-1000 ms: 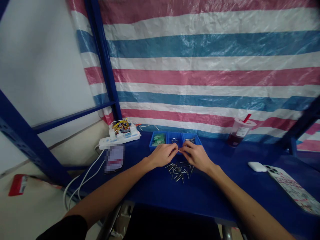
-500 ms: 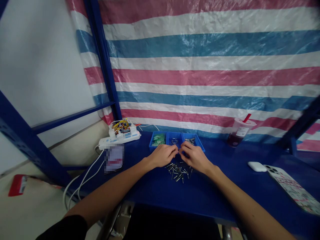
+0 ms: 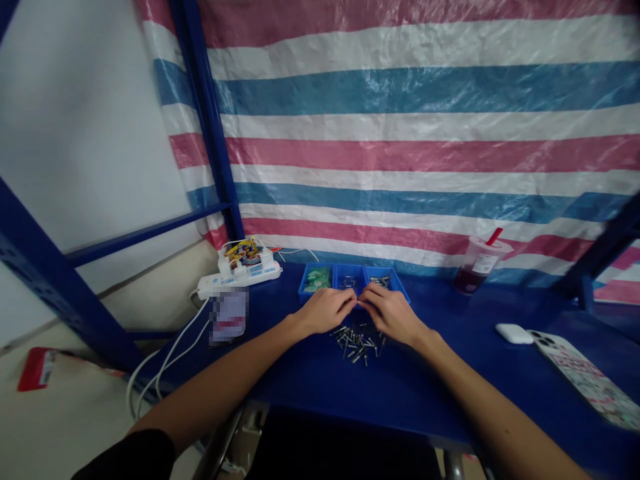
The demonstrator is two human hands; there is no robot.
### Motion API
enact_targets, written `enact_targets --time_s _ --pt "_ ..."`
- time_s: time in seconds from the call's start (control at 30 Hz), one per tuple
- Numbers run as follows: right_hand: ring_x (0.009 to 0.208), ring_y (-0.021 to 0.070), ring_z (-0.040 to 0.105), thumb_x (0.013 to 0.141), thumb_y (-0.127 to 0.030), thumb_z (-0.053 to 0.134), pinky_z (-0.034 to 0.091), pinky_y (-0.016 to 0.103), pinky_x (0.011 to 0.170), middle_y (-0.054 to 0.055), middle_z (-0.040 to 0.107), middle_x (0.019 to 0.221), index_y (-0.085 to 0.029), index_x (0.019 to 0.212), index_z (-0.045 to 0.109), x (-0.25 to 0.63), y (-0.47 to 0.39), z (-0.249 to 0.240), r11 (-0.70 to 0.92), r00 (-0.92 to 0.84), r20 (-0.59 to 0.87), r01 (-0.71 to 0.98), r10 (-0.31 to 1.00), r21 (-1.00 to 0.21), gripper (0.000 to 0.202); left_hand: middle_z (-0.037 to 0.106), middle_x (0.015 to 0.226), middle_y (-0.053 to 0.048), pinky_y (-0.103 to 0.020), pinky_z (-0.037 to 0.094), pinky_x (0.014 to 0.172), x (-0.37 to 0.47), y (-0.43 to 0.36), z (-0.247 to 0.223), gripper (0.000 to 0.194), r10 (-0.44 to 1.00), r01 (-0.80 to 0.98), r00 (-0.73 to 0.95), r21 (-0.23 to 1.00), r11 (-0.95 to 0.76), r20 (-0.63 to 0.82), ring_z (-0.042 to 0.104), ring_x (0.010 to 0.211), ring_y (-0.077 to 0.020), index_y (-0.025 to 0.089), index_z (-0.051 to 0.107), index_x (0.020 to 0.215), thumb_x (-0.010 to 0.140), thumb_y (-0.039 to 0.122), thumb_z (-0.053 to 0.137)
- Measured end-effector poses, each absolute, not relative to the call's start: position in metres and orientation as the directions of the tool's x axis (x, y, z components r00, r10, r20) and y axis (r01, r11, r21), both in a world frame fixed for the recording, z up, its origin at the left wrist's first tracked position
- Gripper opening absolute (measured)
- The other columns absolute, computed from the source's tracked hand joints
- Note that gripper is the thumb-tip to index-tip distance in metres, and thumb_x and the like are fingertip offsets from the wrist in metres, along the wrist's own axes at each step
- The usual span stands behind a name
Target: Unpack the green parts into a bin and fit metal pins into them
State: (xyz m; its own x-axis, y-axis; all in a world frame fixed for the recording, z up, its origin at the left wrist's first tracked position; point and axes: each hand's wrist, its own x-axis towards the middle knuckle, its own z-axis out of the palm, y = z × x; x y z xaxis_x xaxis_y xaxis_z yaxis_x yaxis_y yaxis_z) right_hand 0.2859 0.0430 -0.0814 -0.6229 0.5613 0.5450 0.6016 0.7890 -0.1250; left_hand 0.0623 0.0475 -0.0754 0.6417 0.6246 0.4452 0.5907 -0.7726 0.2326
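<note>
My left hand (image 3: 324, 310) and my right hand (image 3: 387, 310) meet fingertip to fingertip over the front edge of a blue three-part tray (image 3: 301, 291). Both are closed in a pinch around something small and pale, too tiny to name. Just below the fingers, a loose pile of slim metal pieces (image 3: 357, 343) lies on the blue table (image 3: 310, 380). Green pieces (image 3: 317, 279) fill the tray's left compartment. A few small metal parts (image 3: 349, 282) are in the middle one, and more metal pieces (image 3: 381, 281) sit in the right one.
At the left stand a white power strip (image 3: 240, 279) with cables and a blurred-out packet (image 3: 229, 317). To the right are a cup with a red straw (image 3: 477, 263), a white earphone case (image 3: 514, 333) and a phone (image 3: 587, 373). A striped plastic sheet (image 3: 400, 153) hangs behind.
My fingertips have come slightly closer together, and the right fingers have curled in a little. The tray and the pile look the same.
</note>
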Motion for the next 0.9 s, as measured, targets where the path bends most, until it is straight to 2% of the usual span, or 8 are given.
enact_targets --time_s 0.4,0.9 --pt "0.081 0.0183 0.063 0.104 -0.018 0.044 0.042 0.027 0.069 0.005 0.064 0.094 -0.021 0.102 0.061 0.289 0.050 -0.083 0.758 -0.604 0.538 0.644 0.588 -0.105 0.017 0.067 0.077 0.000 -0.025 0.043 0.067 0.062 0.046 -0.073 0.019 0.616 0.595 0.628 0.216 -0.774 0.476 0.064 0.069 -0.0149 0.019 0.062 0.097 0.104 0.028 0.046" --pt "0.086 0.0183 0.066 0.104 -0.022 0.047 0.047 0.027 0.069 0.007 0.066 0.105 -0.021 0.099 0.063 0.294 0.054 -0.084 0.748 -0.546 0.610 0.653 0.574 -0.120 0.017 0.067 0.075 0.000 -0.026 0.045 0.067 0.061 0.050 -0.075 0.019 0.623 0.592 0.591 0.248 -0.767 0.513 0.064 0.067 -0.0137 0.019 0.063 0.094 0.102 0.027 0.047"
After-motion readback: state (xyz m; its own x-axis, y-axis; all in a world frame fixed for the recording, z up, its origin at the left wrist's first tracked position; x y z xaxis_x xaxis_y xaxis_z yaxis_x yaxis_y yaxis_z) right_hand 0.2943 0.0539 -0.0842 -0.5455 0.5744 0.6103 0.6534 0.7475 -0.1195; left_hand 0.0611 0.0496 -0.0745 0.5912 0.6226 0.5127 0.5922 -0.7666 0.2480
